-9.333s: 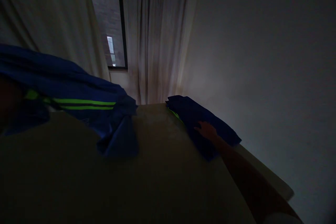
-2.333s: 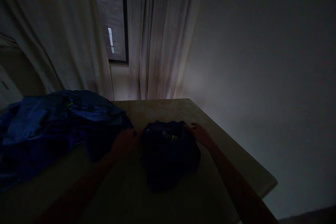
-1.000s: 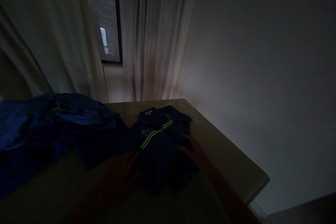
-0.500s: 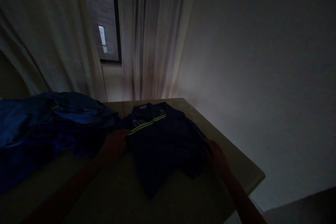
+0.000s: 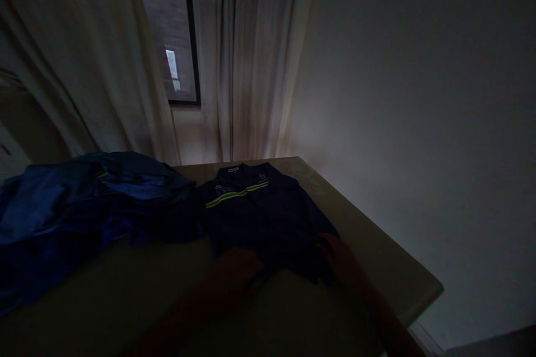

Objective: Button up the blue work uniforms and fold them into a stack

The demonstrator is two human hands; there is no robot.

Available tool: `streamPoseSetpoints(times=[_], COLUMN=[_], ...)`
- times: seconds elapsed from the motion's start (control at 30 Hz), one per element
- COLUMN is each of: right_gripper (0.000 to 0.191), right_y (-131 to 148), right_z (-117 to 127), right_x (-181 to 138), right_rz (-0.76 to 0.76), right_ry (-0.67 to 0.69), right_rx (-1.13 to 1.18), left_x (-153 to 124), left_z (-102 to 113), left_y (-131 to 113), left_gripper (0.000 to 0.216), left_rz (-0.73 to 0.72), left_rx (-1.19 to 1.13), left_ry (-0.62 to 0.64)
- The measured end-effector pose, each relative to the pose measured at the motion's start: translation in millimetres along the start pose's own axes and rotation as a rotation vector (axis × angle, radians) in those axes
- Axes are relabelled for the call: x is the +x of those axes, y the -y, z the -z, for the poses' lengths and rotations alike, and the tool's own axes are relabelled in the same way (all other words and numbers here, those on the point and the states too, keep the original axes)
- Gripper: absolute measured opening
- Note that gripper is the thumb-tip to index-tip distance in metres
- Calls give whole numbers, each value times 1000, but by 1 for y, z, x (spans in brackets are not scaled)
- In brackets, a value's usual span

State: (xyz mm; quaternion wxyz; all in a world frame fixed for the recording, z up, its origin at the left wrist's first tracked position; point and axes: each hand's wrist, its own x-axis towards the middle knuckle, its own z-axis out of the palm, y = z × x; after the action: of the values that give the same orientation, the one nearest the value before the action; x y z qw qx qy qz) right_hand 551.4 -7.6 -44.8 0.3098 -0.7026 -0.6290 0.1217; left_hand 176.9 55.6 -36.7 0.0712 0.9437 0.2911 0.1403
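Fingers [image 5: 327, 241] too dark to call spread or pinching, my left hand [image 5: 237, 268] just shifted to the near edge of the navy jacket [image 5: 259, 217], right hand [image 5: 340, 259] at its sleeve, so I'm likely working that edge, jacket on the surface [image 5: 385, 256] beside blue clothes [image 5: 96, 184].

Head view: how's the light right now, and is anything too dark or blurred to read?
Head view: dim overall, the near part of the table almost black; head view: the left hand is dark and soft-edged, its grip unreadable; head view: the navy jacket's lower folds are hard to make out, though its yellow-green stripe stands out.
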Motion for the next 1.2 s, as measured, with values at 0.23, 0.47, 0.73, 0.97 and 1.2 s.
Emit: streamPoseSetpoints(times=[0.23, 0.47, 0.73, 0.97, 1.2], right_gripper=[42, 45, 43, 45, 56], right_y=[44, 47, 42, 31, 37], right_z=[21, 27, 21, 1, 8], right_x=[29, 30, 29, 29, 27], right_rz=[-24, -6, -58, -149, -106], right_ry=[-150, -127, -244, -310, -357], right_rx=[243, 265, 334, 378, 296], left_x=[23, 43, 77, 101, 102], left_z=[-18, -14, -27, -33, -20], left_y=[14, 26, 5, -6, -11], left_gripper=[49, 45, 50, 33, 23], left_rz=[269, 91, 237, 263, 162], left_rx=[169, 280, 267, 194, 202], left_ry=[-54, -91, -168, -187, -322])
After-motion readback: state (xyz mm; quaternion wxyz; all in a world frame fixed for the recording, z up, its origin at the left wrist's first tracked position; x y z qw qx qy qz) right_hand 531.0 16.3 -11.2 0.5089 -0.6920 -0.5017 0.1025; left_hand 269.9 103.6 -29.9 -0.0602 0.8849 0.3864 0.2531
